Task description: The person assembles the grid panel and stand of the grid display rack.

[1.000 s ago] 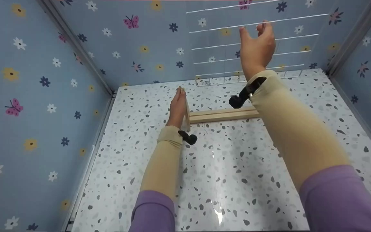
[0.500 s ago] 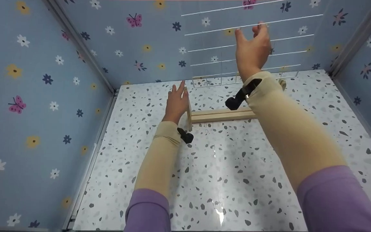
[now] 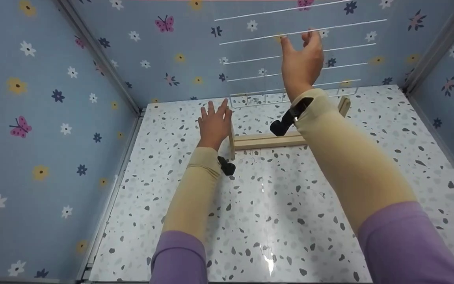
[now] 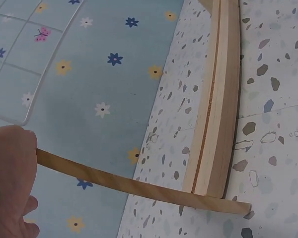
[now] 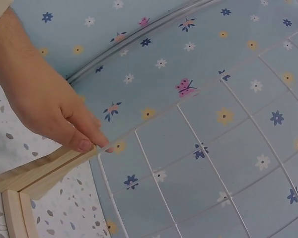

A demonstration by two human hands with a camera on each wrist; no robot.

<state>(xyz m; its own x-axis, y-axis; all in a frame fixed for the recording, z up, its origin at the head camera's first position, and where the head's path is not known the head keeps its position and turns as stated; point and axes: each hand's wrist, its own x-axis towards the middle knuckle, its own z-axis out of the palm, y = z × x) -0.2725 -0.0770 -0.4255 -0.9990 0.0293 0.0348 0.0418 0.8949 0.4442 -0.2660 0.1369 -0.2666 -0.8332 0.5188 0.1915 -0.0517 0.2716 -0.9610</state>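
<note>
My right hand (image 3: 302, 65) pinches the edge of a white wire grid (image 3: 250, 40) between thumb and fingers. In the right wrist view the grid (image 5: 208, 161) stands raised beside a wooden end board (image 5: 57, 171). A wooden stand lies on the table: a long grooved rail (image 3: 268, 143) joins end boards at both sides. My left hand (image 3: 214, 126) has its fingers spread beside the left end board (image 3: 232, 146). In the left wrist view that hand (image 4: 12, 173) meets the end of the board (image 4: 124, 183); whether it presses is unclear. My right forearm hides part of the rail.
The speckled white table (image 3: 164, 221) is bounded by blue flowered panels at the left (image 3: 45, 138), back (image 3: 152, 59) and right. Grey metal strips run along the panel corners. Black wrist cameras sit on both beige sleeves.
The right hand and the grid have moved a little left, uncovering the right end board. The left hand's fingers have spread apart and turned away from the left end board.
</note>
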